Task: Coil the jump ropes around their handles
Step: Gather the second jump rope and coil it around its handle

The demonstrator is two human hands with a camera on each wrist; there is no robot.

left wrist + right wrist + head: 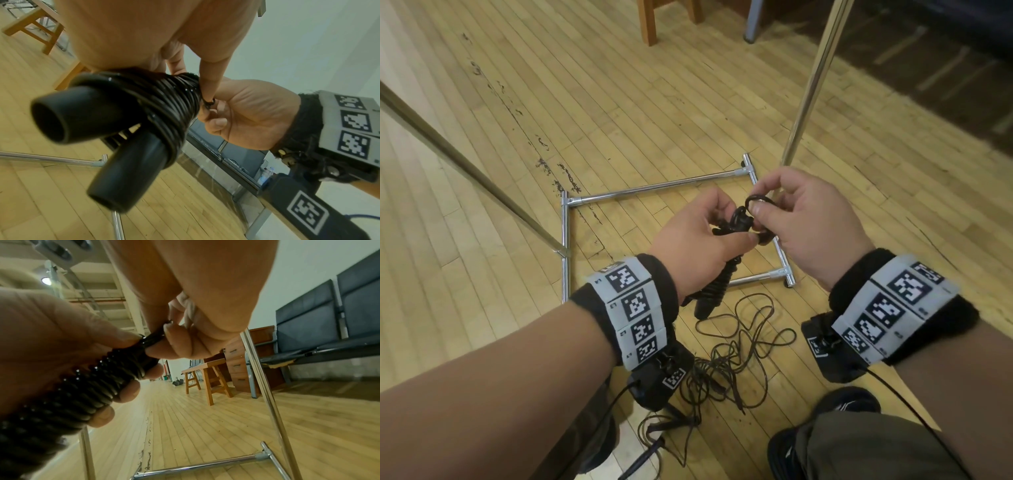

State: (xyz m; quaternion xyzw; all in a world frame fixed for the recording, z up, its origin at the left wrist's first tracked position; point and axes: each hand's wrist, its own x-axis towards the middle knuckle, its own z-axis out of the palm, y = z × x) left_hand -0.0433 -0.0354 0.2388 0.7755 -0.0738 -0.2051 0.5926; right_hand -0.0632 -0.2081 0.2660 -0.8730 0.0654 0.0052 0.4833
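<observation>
My left hand grips two black jump-rope handles held side by side, with thin black rope coiled tightly around them. The handles point down toward me below the left palm. My right hand pinches a small loop of the rope's end at the top of the bundle, fingertips against the coil's upper end. A second black jump rope lies loose and tangled on the wood floor between my knees, one handle near my left leg.
A chrome rack base lies on the floor under my hands, with an upright chrome pole rising at the right and a slanted pole at the left. A wooden stool, a drawer cabinet and dark bench seats stand farther off.
</observation>
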